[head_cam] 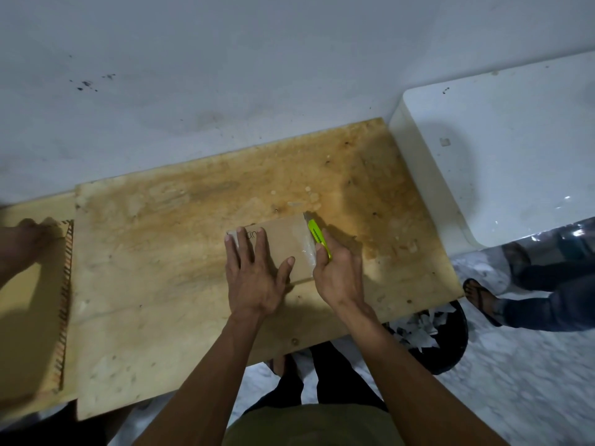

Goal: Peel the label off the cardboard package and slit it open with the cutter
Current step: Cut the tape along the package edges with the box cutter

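A small brown cardboard package (283,243) lies flat on the plywood worktop (180,252), with clear tape along its right end. My left hand (254,272) presses down on it with straight, spread fingers. My right hand (338,272) grips a yellow-green cutter (317,236), whose tip sits at the package's taped right edge near the far corner. No label shows on the package's visible top.
A white tub (502,162) stands at the right of the worktop. A black bin (441,336) with paper scraps sits on the floor below the right edge. Another person's hand (25,239) holds a large cardboard sheet (29,304) at left; someone's sandalled foot (483,300) is at right.
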The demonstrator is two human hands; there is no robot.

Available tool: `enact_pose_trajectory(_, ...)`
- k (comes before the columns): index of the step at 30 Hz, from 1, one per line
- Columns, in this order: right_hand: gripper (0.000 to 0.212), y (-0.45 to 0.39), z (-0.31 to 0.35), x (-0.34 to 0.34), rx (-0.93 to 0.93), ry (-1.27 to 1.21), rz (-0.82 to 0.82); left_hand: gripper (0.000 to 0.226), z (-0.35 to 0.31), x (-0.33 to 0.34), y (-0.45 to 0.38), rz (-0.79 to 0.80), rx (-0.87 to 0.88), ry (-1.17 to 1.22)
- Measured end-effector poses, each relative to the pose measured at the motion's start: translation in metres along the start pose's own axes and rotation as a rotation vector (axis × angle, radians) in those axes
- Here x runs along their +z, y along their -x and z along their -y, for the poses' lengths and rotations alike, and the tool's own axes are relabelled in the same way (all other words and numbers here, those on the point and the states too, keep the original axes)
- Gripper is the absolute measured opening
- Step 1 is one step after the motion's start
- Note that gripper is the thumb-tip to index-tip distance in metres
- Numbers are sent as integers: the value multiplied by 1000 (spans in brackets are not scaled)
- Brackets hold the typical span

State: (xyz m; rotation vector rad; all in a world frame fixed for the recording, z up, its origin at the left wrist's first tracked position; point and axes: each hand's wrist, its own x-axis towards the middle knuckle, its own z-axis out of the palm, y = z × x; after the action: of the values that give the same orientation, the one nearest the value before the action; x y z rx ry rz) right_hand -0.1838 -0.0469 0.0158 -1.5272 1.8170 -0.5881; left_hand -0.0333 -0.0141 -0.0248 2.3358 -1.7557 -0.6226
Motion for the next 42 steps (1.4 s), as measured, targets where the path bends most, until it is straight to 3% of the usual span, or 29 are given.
enact_pose_trajectory(9,43,-2,6,2,-1,42,-13,92,-1,-1,0,1,-3,7)
enact_pose_trajectory(24,42,13,18,-4,-30,314,34,88,-3,-1,1,-4,-12,3)
enact_pose_trajectory(42,45,58,2,-13,-14,394,39,85,-4,-4,2,47,-20,-6)
